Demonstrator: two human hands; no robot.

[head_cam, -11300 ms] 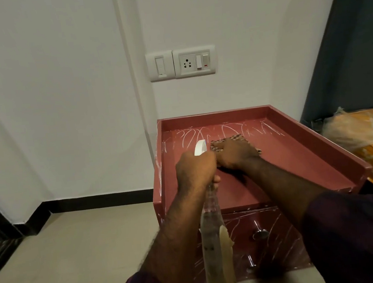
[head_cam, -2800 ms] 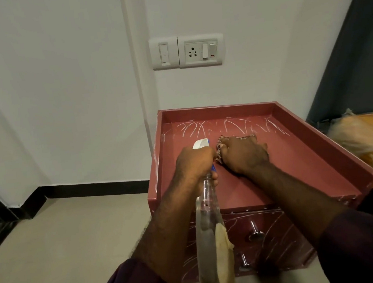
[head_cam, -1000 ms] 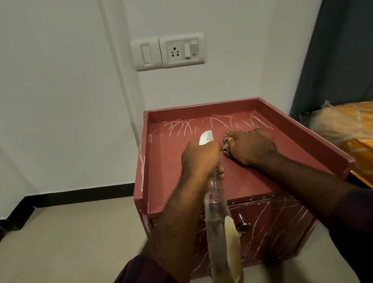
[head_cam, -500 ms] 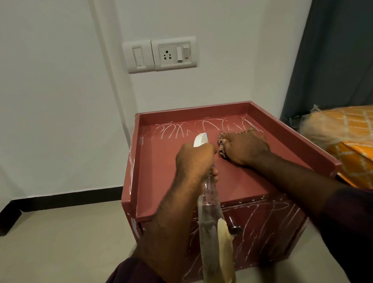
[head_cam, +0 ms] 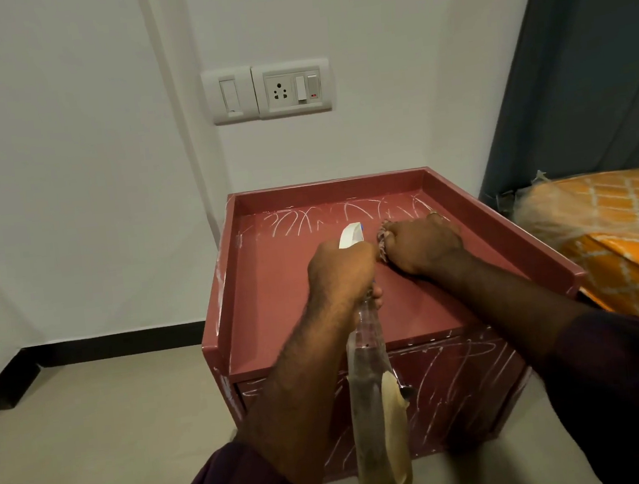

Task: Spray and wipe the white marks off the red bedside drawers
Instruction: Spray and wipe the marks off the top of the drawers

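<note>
Left grip (head_cam: 342,271) curled round clear plastic spray bottle (head_cam: 371,394), right grip (head_cam: 422,244) beside it clutching checked cloth (head_cam: 382,237) on red bedside drawers (head_cam: 275,286).

Two hands (head_cam: 342,269) (head_cam: 423,246), one spray bottle (head_cam: 371,374), one cloth (head_cam: 382,240), one bedside cabinet (head_cam: 277,305).

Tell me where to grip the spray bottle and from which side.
Grip the spray bottle by its narrow neck, just under the white trigger head, coming from the near side as the left hand does: the nozzle points away toward the white marks.
</note>
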